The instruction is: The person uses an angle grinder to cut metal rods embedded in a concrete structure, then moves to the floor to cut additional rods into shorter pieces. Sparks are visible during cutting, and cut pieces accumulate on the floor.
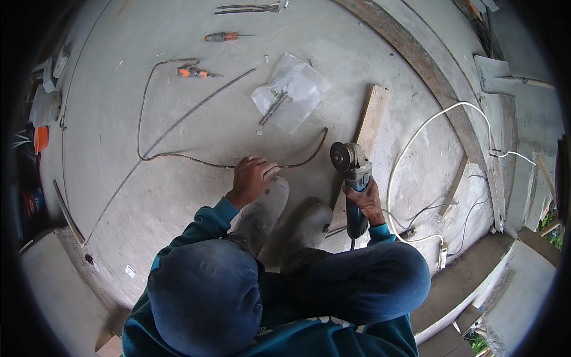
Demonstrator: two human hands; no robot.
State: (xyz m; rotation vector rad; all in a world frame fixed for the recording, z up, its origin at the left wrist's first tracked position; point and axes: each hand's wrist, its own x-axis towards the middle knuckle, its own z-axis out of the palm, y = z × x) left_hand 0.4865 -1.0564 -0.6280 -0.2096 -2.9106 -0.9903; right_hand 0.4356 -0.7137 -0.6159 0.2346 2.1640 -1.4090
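While the person crouches on the concrete floor (178, 196), the scene reads so:
Left hand (251, 178): grip pressed down on the bent rusty rod (178, 157), which lies on the floor just far of the boots.
Right hand (367, 201): grip clenched around the angle grinder (354, 178), its disc near the rod's right end.
Wooden plank (370, 122): right of the grinder.
Plastic bag (291, 89): farther away.

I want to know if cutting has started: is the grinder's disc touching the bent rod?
Apart. The head view shows bare concrete between the grinder's disc and the bent rod, whose end curves up just left of it.
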